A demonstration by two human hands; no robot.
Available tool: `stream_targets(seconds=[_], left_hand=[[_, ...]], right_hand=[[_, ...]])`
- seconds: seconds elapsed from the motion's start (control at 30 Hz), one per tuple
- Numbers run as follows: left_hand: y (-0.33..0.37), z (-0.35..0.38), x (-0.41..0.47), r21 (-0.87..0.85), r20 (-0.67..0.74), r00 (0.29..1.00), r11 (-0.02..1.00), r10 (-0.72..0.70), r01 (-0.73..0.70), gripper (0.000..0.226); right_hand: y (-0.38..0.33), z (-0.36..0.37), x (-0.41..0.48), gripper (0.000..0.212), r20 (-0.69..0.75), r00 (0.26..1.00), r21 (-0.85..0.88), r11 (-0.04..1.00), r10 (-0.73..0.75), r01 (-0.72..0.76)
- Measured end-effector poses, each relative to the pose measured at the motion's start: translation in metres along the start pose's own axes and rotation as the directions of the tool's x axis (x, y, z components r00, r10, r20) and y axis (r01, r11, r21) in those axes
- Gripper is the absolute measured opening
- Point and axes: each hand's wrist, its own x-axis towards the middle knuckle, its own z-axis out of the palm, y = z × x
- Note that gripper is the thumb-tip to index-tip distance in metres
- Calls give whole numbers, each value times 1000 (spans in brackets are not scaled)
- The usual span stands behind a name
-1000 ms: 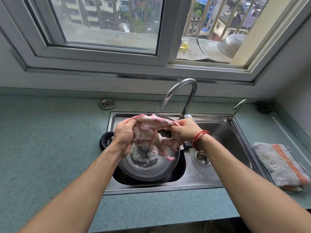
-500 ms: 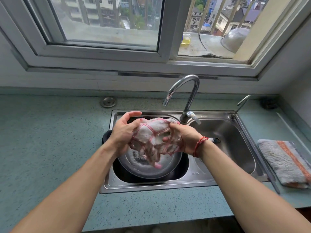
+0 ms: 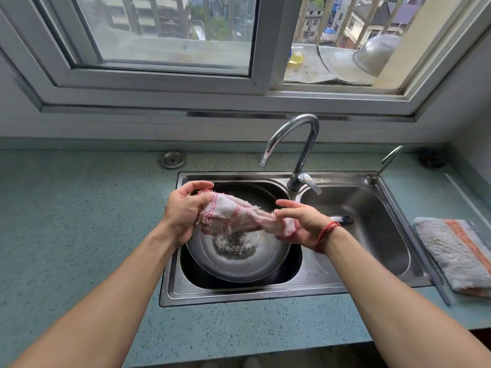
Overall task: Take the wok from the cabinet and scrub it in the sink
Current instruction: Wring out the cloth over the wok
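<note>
The metal wok (image 3: pixel 239 264) lies in the left basin of the steel double sink (image 3: pixel 239 294), with foamy, dark-specked water at its bottom. Its dark handle tip (image 3: pixel 342 219) pokes out behind my right wrist. Above the wok I hold a white dishcloth with pink stripes (image 3: pixel 239 213), stretched and twisted between both hands. My left hand (image 3: pixel 183 211) grips its left end. My right hand (image 3: pixel 300 224) holds the right end, fingers curled under it and the thumb side extended.
A curved chrome faucet (image 3: pixel 300 144) stands behind the sink divider, with no water running. A grey and orange towel (image 3: pixel 457 253) lies on the teal counter (image 3: pixel 79 221) at right. A small tap (image 3: pixel 385 163) stands at the sink's back right. A window spans the wall.
The bunched cloth has been pulled out lengthwise into a twisted roll. My hands have moved apart, the right one shifting rightwards. The camera has tilted up slightly.
</note>
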Motion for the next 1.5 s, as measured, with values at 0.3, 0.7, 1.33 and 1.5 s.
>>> stream_targets(seconds=[0.3,0.7,1.33,1.5], left_hand=[[6,8,-6,-69,15,1000,998,6,-5,30],[30,20,-19,-299,71,996,954,49,-25,32],[28,-4,-8,707,-23,945,673,327,-215,44],[24,-1,-7,867,61,907,428,418,-255,5]], right_hand=[[-3,1,1,59,-17,1000,214,977,5,-1],[17,59,6,44,127,992,127,992,3,-20],[-22,19,-9,37,-88,937,-265,915,-337,304],[-21,13,-4,24,-102,853,-692,653,-511,309]])
